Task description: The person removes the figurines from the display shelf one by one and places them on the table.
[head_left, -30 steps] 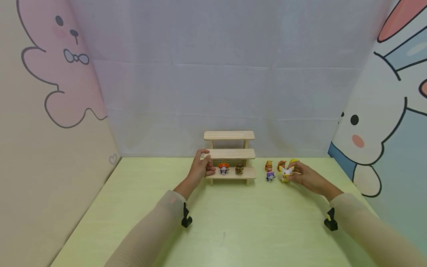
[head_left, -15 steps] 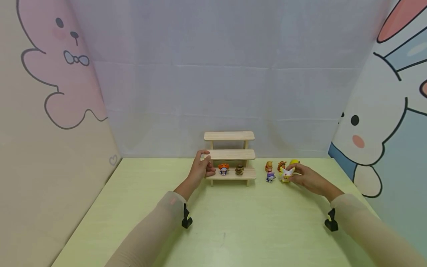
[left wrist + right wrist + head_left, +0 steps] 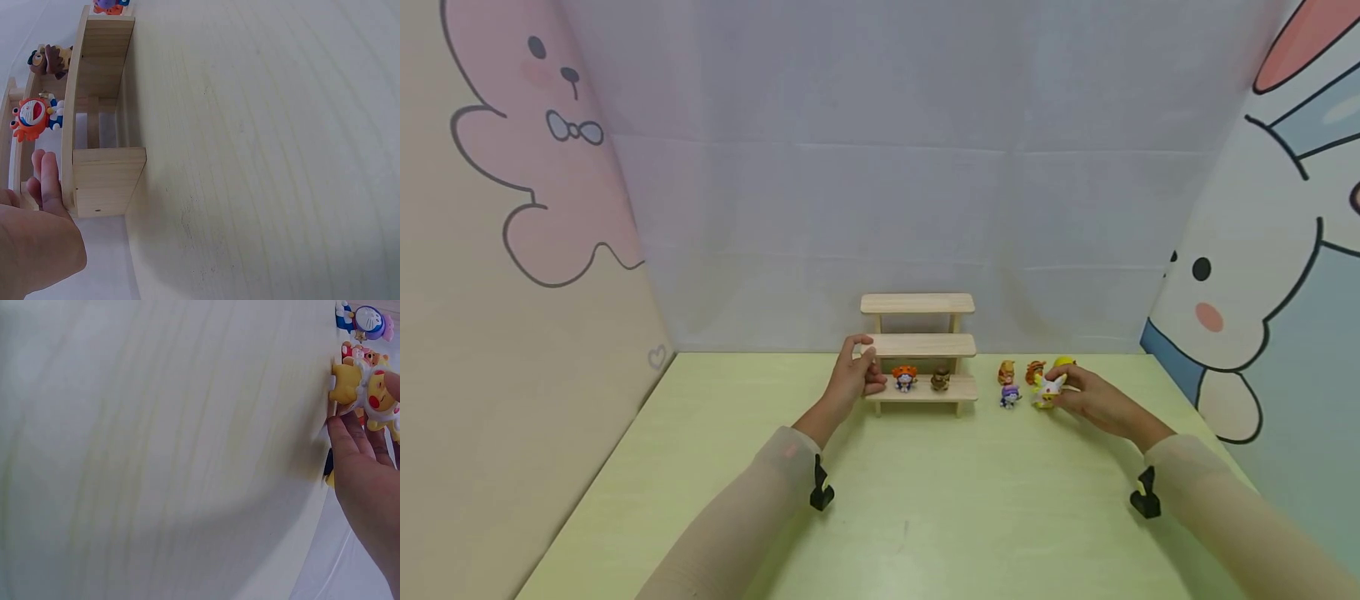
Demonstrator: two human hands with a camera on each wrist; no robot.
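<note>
In the head view my left hand (image 3: 848, 382) grips the left end of the three-tier wooden display shelf (image 3: 921, 345), index finger and thumb at the middle tier. In the left wrist view its other fingers lie along the bottom tier. On that tier stand an orange-hooded blue-and-white figurine (image 3: 905, 379) and a brown figurine (image 3: 940, 380). My right hand (image 3: 1093, 404) pinches a yellow figurine in a white, eared hood (image 3: 1047, 392), low over the table. The right wrist view shows the thumb across the hood of this yellow figurine (image 3: 347, 384), its feet close to the tabletop.
Left of the right hand stand a purple-hatted figurine (image 3: 1010, 397) and an orange-brown figurine (image 3: 1006, 372). Behind it are another orange-brown figurine (image 3: 1034, 372) and a yellow-topped one (image 3: 1064, 362). A pale cloth wall (image 3: 760, 250) closes off the back of the table (image 3: 880, 500).
The yellow figurine has turned and leaned slightly to the right in my right hand. My left hand keeps its place on the shelf. The head view has shifted a little.
</note>
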